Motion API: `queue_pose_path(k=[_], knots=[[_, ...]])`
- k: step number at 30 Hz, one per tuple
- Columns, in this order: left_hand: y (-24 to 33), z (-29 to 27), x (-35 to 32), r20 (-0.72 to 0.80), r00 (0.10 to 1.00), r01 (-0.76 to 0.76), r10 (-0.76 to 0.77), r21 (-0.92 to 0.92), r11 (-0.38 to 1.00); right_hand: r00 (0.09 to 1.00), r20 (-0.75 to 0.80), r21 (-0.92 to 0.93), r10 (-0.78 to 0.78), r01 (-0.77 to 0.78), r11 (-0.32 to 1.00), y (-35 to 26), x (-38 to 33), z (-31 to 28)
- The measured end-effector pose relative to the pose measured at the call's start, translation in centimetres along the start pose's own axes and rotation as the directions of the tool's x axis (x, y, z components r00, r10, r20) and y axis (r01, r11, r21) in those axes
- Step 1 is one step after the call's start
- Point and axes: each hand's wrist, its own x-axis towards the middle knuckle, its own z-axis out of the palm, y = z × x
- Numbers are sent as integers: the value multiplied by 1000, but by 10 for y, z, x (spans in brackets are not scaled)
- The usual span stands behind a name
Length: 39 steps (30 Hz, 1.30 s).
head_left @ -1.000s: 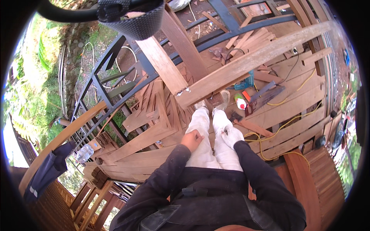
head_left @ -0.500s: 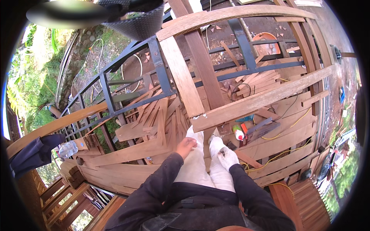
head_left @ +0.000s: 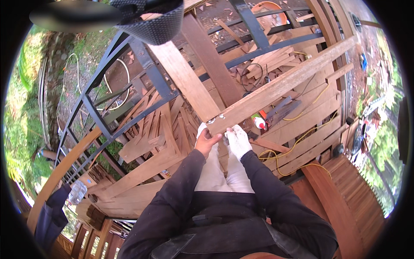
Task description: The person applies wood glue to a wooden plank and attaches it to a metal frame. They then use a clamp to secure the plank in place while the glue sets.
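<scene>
Rising above deck point(head_left: 317, 118), timber frame point(head_left: 280, 86), greenery point(head_left: 26, 103)

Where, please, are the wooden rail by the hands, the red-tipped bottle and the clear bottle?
Wooden rail point(head_left: 282, 84), head view: middle of its face.
Red-tipped bottle point(head_left: 259, 122), head view: white body.
Clear bottle point(head_left: 77, 192), head view: side wall.

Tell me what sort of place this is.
Probably an outdoor carpentry or building site: wood offcuts lie heaped near a dark, metal-looking frame, with greenery beyond.
</scene>
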Motion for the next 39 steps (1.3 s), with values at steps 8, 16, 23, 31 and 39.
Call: queue_pose_path(k=[8,16,23,31,39], knots=[[6,-1,1,24,988,-151,150,236,960,998,-56,-19,-43,42,999,2,-1,5],[13,1,-4,19,960,-248,281,527,813,992,-93,-12,-87,86,996,-8,-2,9],[17,1,-4,-12,931,-256,364,690,678,972,-137,80,-190,202,976,-48,-13,0],[13,-1,-1,6,903,-331,430,650,684,989,-100,152,-106,121,981,-62,-16,-5],[1,6,2,-68,863,-275,500,768,579,943,-190,-20,-274,276,961,-65,-19,-10]])
